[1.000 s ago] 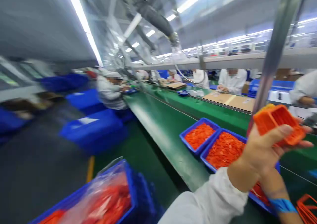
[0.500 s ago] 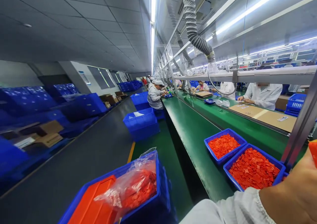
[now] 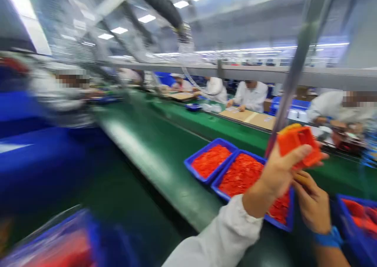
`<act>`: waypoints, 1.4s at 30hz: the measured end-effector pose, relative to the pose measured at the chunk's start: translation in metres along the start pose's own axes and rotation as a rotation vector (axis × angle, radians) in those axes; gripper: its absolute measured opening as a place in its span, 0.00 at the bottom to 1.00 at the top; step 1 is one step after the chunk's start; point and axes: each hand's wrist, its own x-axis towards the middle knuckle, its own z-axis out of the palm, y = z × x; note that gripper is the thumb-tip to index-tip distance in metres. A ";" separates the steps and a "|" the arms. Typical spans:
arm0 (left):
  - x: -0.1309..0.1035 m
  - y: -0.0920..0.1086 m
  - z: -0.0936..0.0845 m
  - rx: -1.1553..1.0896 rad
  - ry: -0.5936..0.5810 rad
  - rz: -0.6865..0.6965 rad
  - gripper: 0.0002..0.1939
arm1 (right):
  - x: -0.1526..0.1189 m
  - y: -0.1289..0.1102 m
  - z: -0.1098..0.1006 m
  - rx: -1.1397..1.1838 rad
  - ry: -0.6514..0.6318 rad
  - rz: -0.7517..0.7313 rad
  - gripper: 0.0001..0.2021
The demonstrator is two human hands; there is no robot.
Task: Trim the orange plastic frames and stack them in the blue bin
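My left hand (image 3: 278,170), its arm in a white sleeve, is closed around an orange plastic housing (image 3: 299,143), which is held up above the bench. The housing is box-shaped with a hollow side, and a yellow piece (image 3: 290,128) shows along its top. Just beneath it is my right hand (image 3: 315,204), a blue band around the wrist. Its fingers are bent together close to the left palm; what they hold, if anything, is hidden. Behind the left forearm, blue trays (image 3: 216,186) of small flat orange parts (image 3: 243,172) stand on the green bench (image 3: 138,141).
Another blue bin (image 3: 350,223) with orange pieces sits at the right. A metal post (image 3: 294,66) rises behind the housing. Co-workers in white sit across the bench and at far left. A blurred blue bin (image 3: 96,235) with bagged red pieces stands at lower left.
My view has swung right, from the aisle towards the bench. The left hand, earlier at the right edge, now shows fully with the orange housing, and the right hand has come into view.
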 end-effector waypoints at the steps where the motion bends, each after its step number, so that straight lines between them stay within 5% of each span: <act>1: 0.001 -0.001 -0.002 0.012 0.006 0.017 0.34 | -0.001 -0.004 -0.006 0.026 0.055 0.039 0.10; 5: 0.009 -0.009 -0.014 0.073 -0.044 -0.073 0.35 | 0.009 -0.020 -0.014 0.204 0.319 0.075 0.11; 11: 0.008 -0.029 -0.014 0.216 -0.051 -0.166 0.27 | 0.013 -0.045 -0.028 0.138 0.590 -0.139 0.06; 19: 0.000 -0.043 -0.003 0.255 -0.055 -0.218 0.28 | 0.005 -0.055 -0.029 -0.086 0.535 -0.227 0.04; 31: 0.003 -0.041 -0.007 0.320 0.044 -0.089 0.26 | 0.000 -0.061 -0.027 -0.321 0.327 -0.353 0.27; 42: -0.004 -0.038 -0.005 0.290 0.087 -0.063 0.24 | -0.008 -0.054 -0.004 -0.313 0.347 -0.378 0.37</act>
